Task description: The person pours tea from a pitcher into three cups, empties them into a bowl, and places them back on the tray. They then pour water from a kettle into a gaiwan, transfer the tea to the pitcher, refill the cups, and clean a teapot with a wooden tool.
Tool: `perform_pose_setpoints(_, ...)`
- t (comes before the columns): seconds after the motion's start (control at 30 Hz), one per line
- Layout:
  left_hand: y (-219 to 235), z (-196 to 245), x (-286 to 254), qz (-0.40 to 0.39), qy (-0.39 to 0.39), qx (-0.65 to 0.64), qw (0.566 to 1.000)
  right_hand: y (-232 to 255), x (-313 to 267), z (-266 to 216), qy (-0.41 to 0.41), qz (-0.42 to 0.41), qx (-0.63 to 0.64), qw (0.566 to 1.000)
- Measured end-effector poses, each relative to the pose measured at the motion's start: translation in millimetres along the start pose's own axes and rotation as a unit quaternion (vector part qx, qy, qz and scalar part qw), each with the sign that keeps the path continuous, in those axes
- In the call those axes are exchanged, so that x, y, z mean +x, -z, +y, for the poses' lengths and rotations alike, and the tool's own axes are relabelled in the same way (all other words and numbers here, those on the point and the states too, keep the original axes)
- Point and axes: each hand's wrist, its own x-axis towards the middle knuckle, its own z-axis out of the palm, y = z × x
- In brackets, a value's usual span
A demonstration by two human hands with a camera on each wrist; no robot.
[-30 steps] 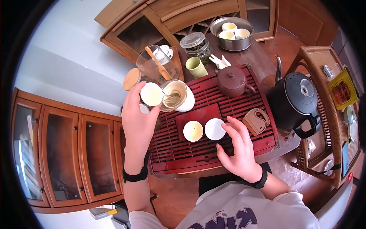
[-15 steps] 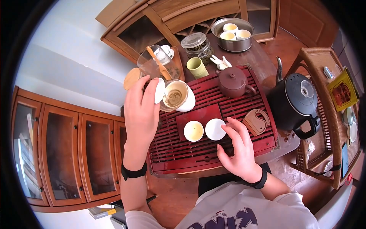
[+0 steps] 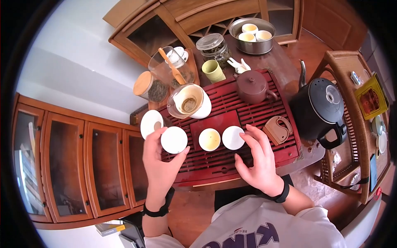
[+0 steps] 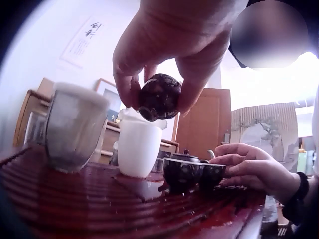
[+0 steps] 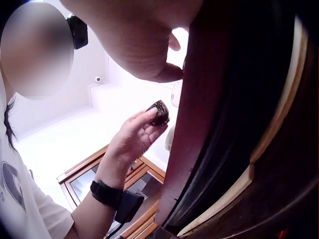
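Observation:
My left hand grips a small teacup, dark outside and white within, held tilted above the tray's left side. Its dark base shows in the left wrist view. My right hand pinches another teacup at its right side; that cup stands on the red slatted tea tray. Beside it stands a teacup of pale yellow tea with a few dark specks. Left of the held cup is a white-rimmed vessel. Farther back stands a white vessel beside a tea strainer.
A purple-brown clay teapot and a wooden holder stand on the tray's right. Outside it is a black kettle. Behind are a green cup, tea jars, a white hand figurine and a steel basin of cups.
My left hand has moved from beside the strainer towards me, bringing its cup lower. The cup showed yellow inside, was tipped towards the strainer, and now looks white inside. My right hand stays put.

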Motion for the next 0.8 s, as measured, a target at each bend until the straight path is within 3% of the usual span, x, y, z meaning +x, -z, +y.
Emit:
perform_pose_setpoints(0.17, -10.7, -23.8, -22.5, -0.029, 0.111, -0.091, 0.989, 0.2, 0.1, 0.0, 0.009, -0.005, -0.013, 1.000)
perform_pose_setpoints(0.4, -17.9, -48.5, -29.3, -0.044, 0.111, -0.038, 0.992, 1.8, 1.7, -2.5, 0.012, -0.006, -0.023, 1.000)
perform_pose_setpoints(0.53, -12.0, -44.1, -32.7, -0.058, 0.077, 0.009, 0.995, 1.5, 1.2, -1.2, 0.010, -0.008, -0.018, 1.000)
perform_pose_setpoints(0.63, -6.2, -20.5, -32.6, -0.068, -0.037, 0.277, 0.958, 0.7, 0.4, -0.3, 0.007, -0.011, -0.010, 1.000)
perform_pose_setpoints(0.8, -14.8, 8.9, -21.1, -0.080, -0.102, 0.304, 0.944, 2.0, 0.5, -2.2, 0.005, -0.011, -0.014, 1.000)
